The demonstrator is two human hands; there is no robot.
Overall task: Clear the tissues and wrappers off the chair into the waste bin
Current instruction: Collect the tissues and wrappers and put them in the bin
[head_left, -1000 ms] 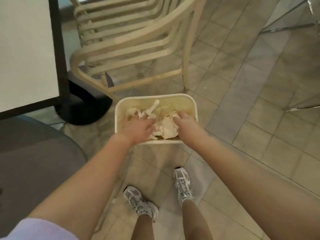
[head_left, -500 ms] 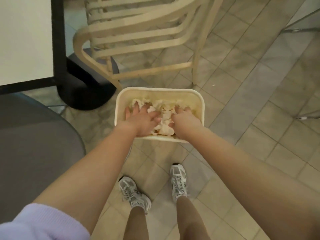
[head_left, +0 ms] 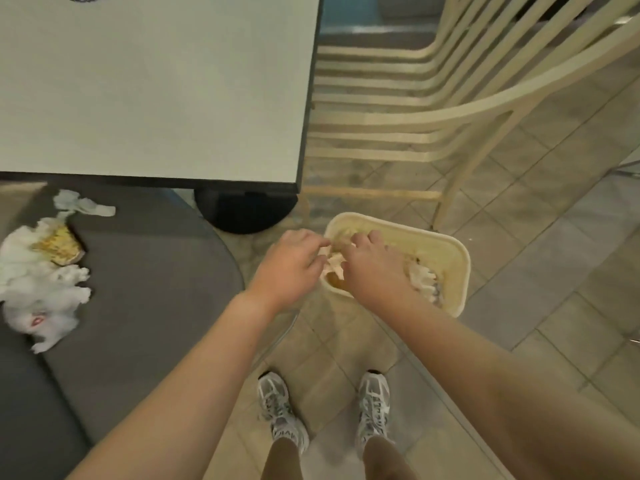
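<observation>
A cream waste bin (head_left: 456, 261) stands on the tiled floor in front of my feet, with crumpled tissues (head_left: 423, 279) inside it. Over its left half hover my left hand (head_left: 290, 265) and my right hand (head_left: 374, 269), close together with fingers loosely bent. A bit of tissue (head_left: 333, 262) shows between them, and I see neither hand plainly gripping it. At the left, the grey chair seat (head_left: 145, 289) carries a pile of white tissues (head_left: 38, 299), a yellow wrapper (head_left: 61, 244) and one more tissue (head_left: 82, 205).
A white table top (head_left: 156, 88) with a dark edge juts over the chair, on a black round base (head_left: 244, 211). Stacked cream slatted chairs (head_left: 398, 109) stand behind the bin. My two sneakers (head_left: 282, 410) are on the tiled floor.
My hands have stopped pressing flat on the tissues in the bin and have drawn together over its left half. The view has swung left, bringing the grey seat and its litter into sight.
</observation>
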